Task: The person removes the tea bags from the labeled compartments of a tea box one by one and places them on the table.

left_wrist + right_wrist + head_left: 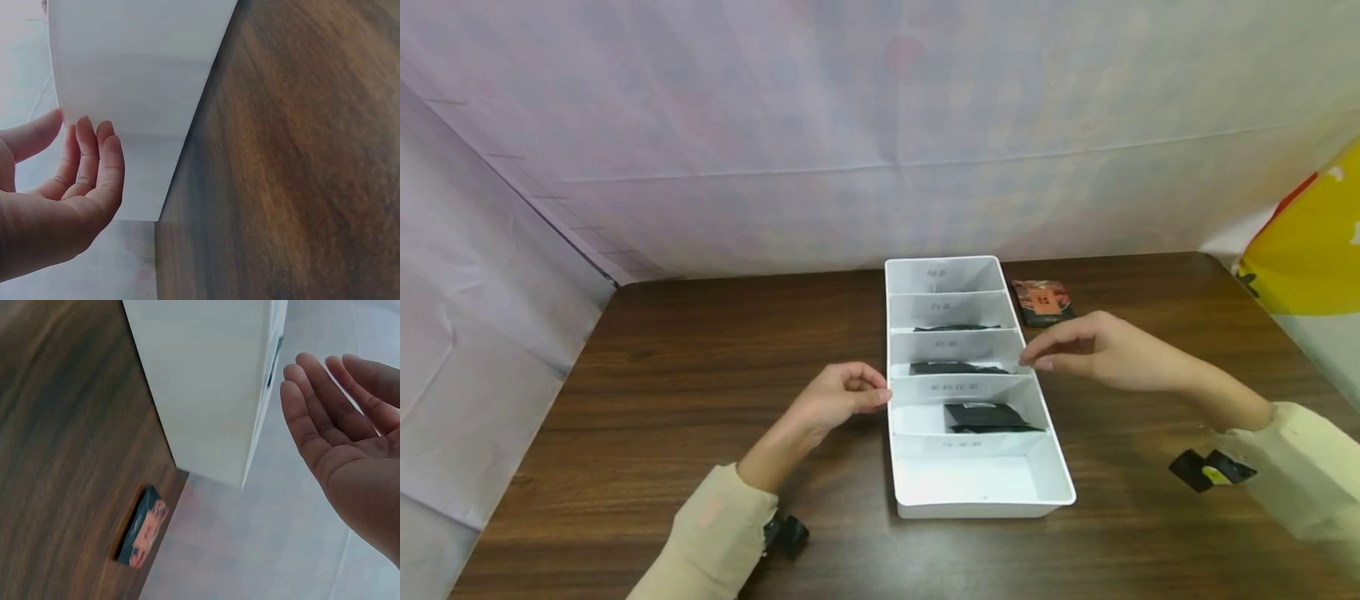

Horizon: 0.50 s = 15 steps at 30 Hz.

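Note:
A long white box (pixel 985 510) with crosswise dividers and dark lettering stands on the table. My left hand (pixel 842 396) is at its left side; in the left wrist view thumb and fingertips pinch the rim, fingers against the outer wall (pixel 144 69). Over the right rim hovers my right hand (pixel 1101 354), fingers loosely bent with nothing between them; the right wrist view shows it apart from the wall (pixel 206 381). Black packets lie in three middle compartments: one nearer the front (pixel 988 415), one in the middle (pixel 958 367), one farther back (pixel 958 328), the latter two mostly hidden by dividers.
Beyond the right hand, a black packet with a red-orange picture label (pixel 1043 302) lies beside the box's back right corner. The brown wooden table (pixel 700 375) ends at a pale cloth backdrop (pixel 737 217). A yellow patterned cloth (pixel 1311 242) hangs at the right.

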Each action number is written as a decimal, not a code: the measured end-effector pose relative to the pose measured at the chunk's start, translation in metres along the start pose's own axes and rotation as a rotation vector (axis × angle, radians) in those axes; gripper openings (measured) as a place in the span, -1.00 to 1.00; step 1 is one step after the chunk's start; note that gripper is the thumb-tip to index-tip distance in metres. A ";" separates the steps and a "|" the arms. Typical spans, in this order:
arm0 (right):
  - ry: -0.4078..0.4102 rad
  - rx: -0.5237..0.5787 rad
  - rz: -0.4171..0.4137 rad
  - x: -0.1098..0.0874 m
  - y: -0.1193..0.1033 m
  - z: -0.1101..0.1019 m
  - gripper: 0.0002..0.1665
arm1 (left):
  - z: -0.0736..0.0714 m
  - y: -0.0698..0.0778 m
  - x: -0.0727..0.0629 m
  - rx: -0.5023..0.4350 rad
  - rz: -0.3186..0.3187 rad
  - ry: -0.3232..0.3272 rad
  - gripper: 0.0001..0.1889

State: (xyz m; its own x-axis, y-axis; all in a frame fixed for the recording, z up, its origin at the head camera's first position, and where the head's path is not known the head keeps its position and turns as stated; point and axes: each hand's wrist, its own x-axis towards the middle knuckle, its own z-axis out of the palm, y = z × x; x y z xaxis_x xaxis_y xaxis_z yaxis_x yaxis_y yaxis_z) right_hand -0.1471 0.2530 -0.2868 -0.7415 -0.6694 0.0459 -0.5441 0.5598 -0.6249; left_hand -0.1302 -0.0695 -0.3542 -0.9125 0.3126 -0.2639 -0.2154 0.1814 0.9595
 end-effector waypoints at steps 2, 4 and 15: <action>-0.034 0.022 -0.046 -0.003 -0.002 0.006 -0.80 | 0.000 -0.001 0.000 -0.005 -0.001 0.001 -0.88; -0.064 0.036 -0.083 -0.006 -0.004 0.011 -0.79 | 0.001 -0.001 0.001 -0.013 -0.003 -0.001 -0.88; -0.096 0.058 -0.160 -0.012 -0.008 0.028 -0.78 | 0.000 0.000 0.001 -0.029 0.001 -0.008 -0.88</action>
State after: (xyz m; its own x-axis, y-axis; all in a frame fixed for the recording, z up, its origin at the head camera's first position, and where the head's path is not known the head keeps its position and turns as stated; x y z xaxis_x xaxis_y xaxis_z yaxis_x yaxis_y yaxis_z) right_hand -0.1231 0.2431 -0.3046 -0.6047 -0.7928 0.0756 -0.6266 0.4150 -0.6597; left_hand -0.1310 -0.0695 -0.3546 -0.9099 0.3202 -0.2637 -0.2245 0.1544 0.9622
